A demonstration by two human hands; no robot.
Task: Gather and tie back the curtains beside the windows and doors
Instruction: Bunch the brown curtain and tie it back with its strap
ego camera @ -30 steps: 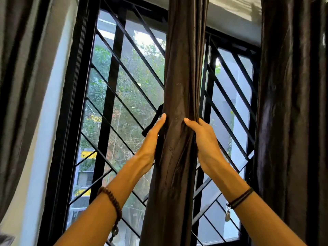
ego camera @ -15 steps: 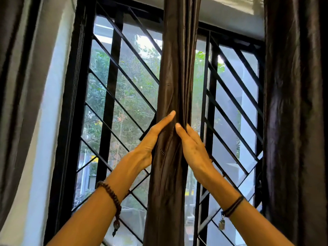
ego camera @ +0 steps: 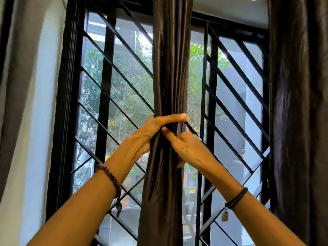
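A dull grey-brown curtain (ego camera: pixel 10 86) hangs at the far left edge, against a strip of pale white wall (ego camera: pixel 40 103). Next comes the black metal window frame with slanting grille bars (ego camera: pixel 104 86), green trees showing through the glass.

The left forearm rises from below, with a brown beaded bracelet (ego camera: pixel 111 180) round the wrist. The left hand (ego camera: pixel 154 128) grips the gathered dark brown satin curtain (ego camera: pixel 170 59), which hangs as a narrow bunched column down the middle of the window. The thumb lies straight across the front of the bundle. The other fingers wrap round behind and are hidden.

Directly below that thumb and touching the same bundle from its right side is the right hand (ego camera: pixel 186 148). Its fingers are curled, one fingertip pressed against the folds. A thin black tie-back strap (ego camera: pixel 190 128) slants down from the curtain's right edge into this hand, which holds it. The two hands sit close together, with the cinched part of the curtain between them.

The right wrist wears a black cord bracelet (ego camera: pixel 237 197) with a small metal charm (ego camera: pixel 224 216) dangling beneath. At the far right hangs a second dark glossy curtain (ego camera: pixel 298 103), loose and well apart from the hands.
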